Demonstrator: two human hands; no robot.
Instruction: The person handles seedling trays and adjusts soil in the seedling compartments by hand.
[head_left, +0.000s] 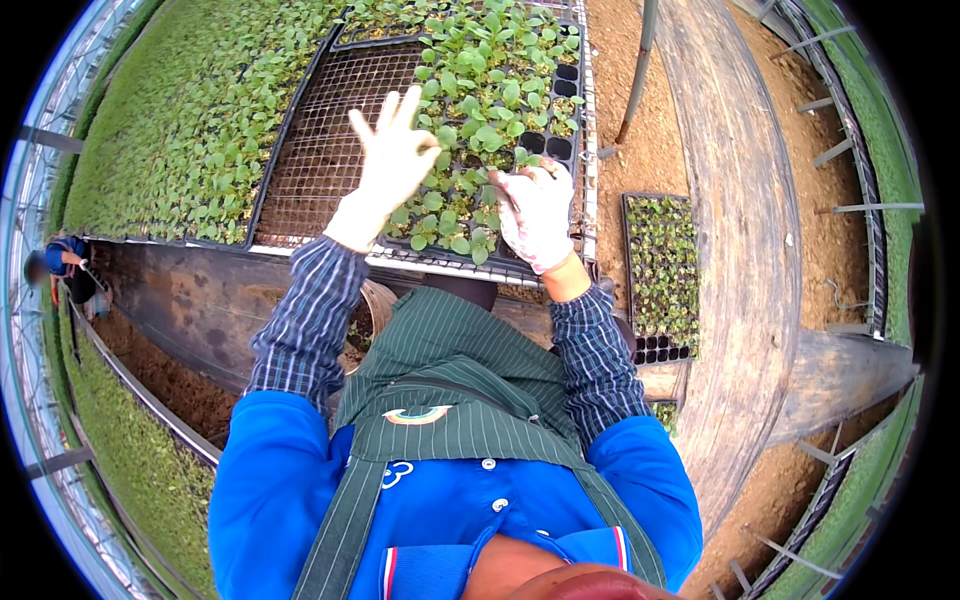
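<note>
My left hand (395, 154), in a pale work glove, hovers over the left side of a black plug tray (576, 142) of young leafy seedlings (487, 97). Its thumb and forefinger meet beside the leaves and the other fingers spread apart. Whether anything is pinched there is not clear. My right hand (536, 210), in a stained white glove, is low over the tray's right side. Its fingers curl down among the seedlings, so the fingertips and anything between them are hidden. Bare dark cells (559, 147) show just beyond it, with more (565, 80) further up the right edge.
The tray lies on a wire-mesh bench (330, 135), with a dense block of seedling trays (210, 127) to the left. Another seedling tray (660, 270) sits on the ground at right. A bucket (377, 311) stands below the bench. A metal post (637, 75) rises nearby. Another person (67, 262) is far left.
</note>
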